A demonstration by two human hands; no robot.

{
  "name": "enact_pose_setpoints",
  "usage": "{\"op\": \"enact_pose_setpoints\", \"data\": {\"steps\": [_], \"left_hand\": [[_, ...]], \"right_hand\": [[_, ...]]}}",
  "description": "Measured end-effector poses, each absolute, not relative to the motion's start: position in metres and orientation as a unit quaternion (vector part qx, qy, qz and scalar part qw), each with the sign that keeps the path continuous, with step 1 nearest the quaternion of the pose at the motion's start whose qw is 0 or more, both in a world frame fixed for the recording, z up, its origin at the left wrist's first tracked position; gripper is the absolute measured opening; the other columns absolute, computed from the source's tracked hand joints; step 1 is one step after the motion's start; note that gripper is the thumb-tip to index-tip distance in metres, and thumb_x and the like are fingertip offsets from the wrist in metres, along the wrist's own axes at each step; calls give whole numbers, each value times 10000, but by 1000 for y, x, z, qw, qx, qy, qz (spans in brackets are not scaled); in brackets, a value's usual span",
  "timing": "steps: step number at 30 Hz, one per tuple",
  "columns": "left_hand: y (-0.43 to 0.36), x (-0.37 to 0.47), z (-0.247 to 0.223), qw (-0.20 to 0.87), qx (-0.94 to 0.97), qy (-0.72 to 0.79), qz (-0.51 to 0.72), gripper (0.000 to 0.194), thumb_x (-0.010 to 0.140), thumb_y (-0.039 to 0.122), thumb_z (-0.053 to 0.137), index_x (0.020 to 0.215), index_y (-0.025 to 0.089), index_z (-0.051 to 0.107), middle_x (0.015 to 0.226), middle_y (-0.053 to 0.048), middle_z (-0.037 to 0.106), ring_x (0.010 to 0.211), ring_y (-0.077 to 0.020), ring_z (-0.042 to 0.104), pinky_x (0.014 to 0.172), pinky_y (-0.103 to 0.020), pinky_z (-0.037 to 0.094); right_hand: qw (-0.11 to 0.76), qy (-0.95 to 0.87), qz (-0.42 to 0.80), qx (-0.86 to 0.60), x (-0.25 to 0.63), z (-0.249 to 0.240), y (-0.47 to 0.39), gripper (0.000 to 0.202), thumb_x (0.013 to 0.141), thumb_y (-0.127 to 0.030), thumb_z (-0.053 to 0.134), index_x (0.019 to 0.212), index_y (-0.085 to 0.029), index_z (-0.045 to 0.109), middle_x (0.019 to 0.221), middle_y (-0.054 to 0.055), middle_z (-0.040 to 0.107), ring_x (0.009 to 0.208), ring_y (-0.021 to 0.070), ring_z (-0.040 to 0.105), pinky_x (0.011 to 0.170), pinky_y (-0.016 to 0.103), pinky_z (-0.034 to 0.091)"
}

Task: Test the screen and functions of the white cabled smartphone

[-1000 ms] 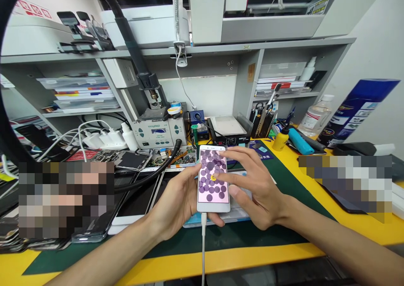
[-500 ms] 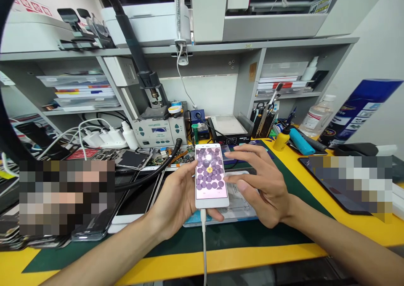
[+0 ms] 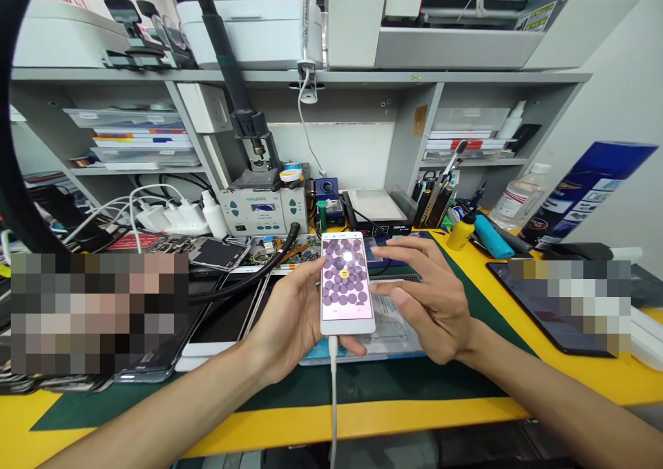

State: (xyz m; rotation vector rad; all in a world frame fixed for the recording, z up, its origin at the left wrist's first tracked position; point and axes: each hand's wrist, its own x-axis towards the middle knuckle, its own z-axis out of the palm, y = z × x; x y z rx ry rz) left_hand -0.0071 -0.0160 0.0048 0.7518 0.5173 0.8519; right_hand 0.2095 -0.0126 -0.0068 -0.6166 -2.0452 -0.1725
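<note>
A white smartphone [image 3: 347, 322] is held upright above the bench by my left hand [image 3: 293, 310], thumb along its left edge and fingers behind it. Purple dots and a small yellow emblem fill its lit screen. From its bottom edge a white charging cable [image 3: 333, 393] hangs down past the bench front. My right hand [image 3: 435, 296] hovers at the phone's right side, fingers spread and curved, holding nothing. Its index fingertip is close to the phone's right edge; I cannot tell if it touches. Beneath both lies a clear plastic packet [image 3: 394, 331] on a green mat [image 3: 321, 389].
Phones and flat panels [image 3: 222, 317] lie to the left, crossed by a black hose [image 3: 248, 286]. A soldering station [image 3: 264, 210] stands behind. A dark tablet [image 3: 543, 303], a yellow bottle [image 3: 460, 233] and a blue spray can [image 3: 585, 193] are at right. A magnifier ring [image 3: 7, 144] borders the left.
The camera view has shifted slightly, so the background sits a little further right. Both hands and the phone keep nearly the same pose, and the screen still shows purple dots.
</note>
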Motion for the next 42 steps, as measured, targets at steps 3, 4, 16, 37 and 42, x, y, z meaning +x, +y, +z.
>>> {"op": "enact_pose_setpoints", "data": {"steps": [3, 4, 16, 37, 42], "left_hand": [[-15, -7, 5, 810, 355, 245, 398, 441, 1015, 393, 351, 1352, 161, 516, 1180, -167, 627, 865, -297, 663, 576, -477, 606], [-15, -6, 6, 810, 356, 244, 398, 438, 1014, 394, 355, 1346, 160, 521, 1169, -162, 629, 856, -293, 661, 578, -476, 605], [-16, -7, 6, 805, 358, 247, 403, 415, 1003, 392, 354, 1247, 134, 568, 1021, -120, 618, 796, -278, 638, 560, -482, 599], [-7, -8, -6, 808, 392, 220, 382, 519, 697, 33, 479, 1202, 111, 566, 990, -107, 648, 820, -291, 679, 659, -523, 607], [-9, -7, -7, 786, 416, 263, 375, 513, 727, -30, 545, 1215, 130, 538, 1027, -111, 658, 819, -264, 689, 662, -478, 627]], "right_hand": [[458, -852, -69, -246, 208, -9, -12, 287, 818, -136, 514, 921, -161, 782, 1236, 160, 653, 1187, 332, 548, 956, 573, 453], [454, -853, -69, -247, 208, -10, -12, 290, 819, -138, 514, 928, -167, 782, 1252, 155, 646, 1201, 334, 540, 964, 575, 448], [475, -846, -43, -239, 206, -11, -16, 302, 825, -113, 498, 886, -127, 794, 1170, 180, 682, 1147, 330, 554, 925, 544, 448], [565, -729, 204, -329, 210, -22, -8, 311, 944, -252, 464, 1065, -259, 751, 1115, 78, 666, 1017, 256, 598, 868, 438, 449], [545, -596, 454, -375, 207, -19, -1, 313, 921, -385, 505, 1122, -209, 669, 1035, 91, 633, 767, 207, 624, 617, 344, 469]]}}
